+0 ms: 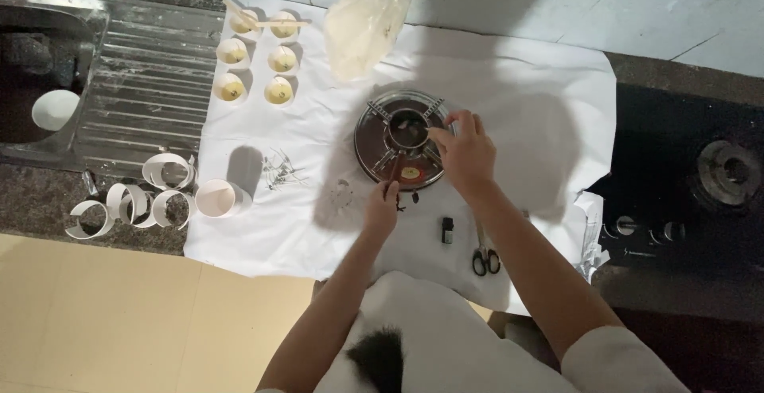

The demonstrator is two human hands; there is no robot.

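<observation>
A round metal burner stand (374,150) holds a small metal pot (406,128) on a white sheet (517,107) spread over the counter. My right hand (465,154) rests on the pot's right rim, fingers curled around a thin stick. My left hand (382,206) sits at the stand's near edge, pinching a small dark thing I cannot identify. Several small white cups (255,59) with yellowish filling stand in two rows at the far left of the sheet.
A clear plastic bag (368,15) leans at the back. Small metal wick pieces (280,170) and paper cups (219,198) lie to the left, cut paper rings (131,202) beyond. Scissors (484,256) and a small dark lighter (447,230) lie near me. Sink (48,75) left, gas hob (728,170) right.
</observation>
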